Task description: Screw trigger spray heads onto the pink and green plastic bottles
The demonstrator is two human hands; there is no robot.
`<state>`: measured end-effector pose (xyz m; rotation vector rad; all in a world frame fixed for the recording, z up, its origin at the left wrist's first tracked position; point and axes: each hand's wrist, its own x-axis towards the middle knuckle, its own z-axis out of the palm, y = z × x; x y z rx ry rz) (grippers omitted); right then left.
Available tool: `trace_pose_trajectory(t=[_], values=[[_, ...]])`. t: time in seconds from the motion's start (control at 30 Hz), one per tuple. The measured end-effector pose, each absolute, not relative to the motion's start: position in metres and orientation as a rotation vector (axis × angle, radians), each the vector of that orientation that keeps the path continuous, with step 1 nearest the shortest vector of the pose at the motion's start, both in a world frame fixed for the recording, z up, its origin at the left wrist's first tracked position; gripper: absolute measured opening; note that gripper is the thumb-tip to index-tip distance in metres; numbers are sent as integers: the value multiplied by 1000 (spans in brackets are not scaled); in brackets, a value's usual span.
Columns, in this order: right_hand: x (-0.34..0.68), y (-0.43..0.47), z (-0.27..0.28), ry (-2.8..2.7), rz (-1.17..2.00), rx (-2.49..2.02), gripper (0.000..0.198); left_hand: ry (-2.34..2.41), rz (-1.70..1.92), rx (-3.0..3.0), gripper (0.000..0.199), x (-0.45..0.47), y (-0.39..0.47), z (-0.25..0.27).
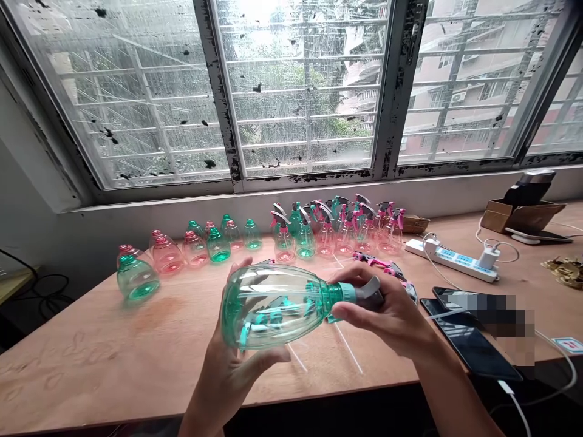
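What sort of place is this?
Probably an indoor workspace, home or workshop unclear: a brown wooden table with many translucent green and pink plastic bottles on it, beside grey metal-framed windows.

The left grip (231, 367) cups broadly while the right grip (392, 314) curls tighter

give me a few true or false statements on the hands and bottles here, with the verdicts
1. The left hand holds the base end of a clear green plastic bottle. True.
2. That bottle is upright. False: it is held nearly sideways.
3. The right hand is at its grey and teal plastic sprayer head. True.
4. The bottles at far left have sprayers. False: those pink and green translucent plastic bottles have none.
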<state>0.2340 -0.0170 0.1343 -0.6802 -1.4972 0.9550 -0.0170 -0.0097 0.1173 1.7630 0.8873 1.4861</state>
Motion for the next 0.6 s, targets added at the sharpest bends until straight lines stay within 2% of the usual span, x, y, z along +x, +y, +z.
trace_pose_trajectory(t=[0.17, 0.33, 0.47, 0.6], values=[[235, -15, 131, -1474, 1047, -674, 25, 874, 1607, 1830, 92, -16, -12, 109], [235, -16, 133, -1516, 970, -693, 22, 898, 1531, 1753, 107, -16, -12, 112], [235, -16, 133, -1514, 959, -681, 21, 947, 1486, 1761, 100, -19, -10, 115], [234, -13, 129, -1499, 998, -668, 22, 868, 1614, 1766, 90, -19, -8, 108]])
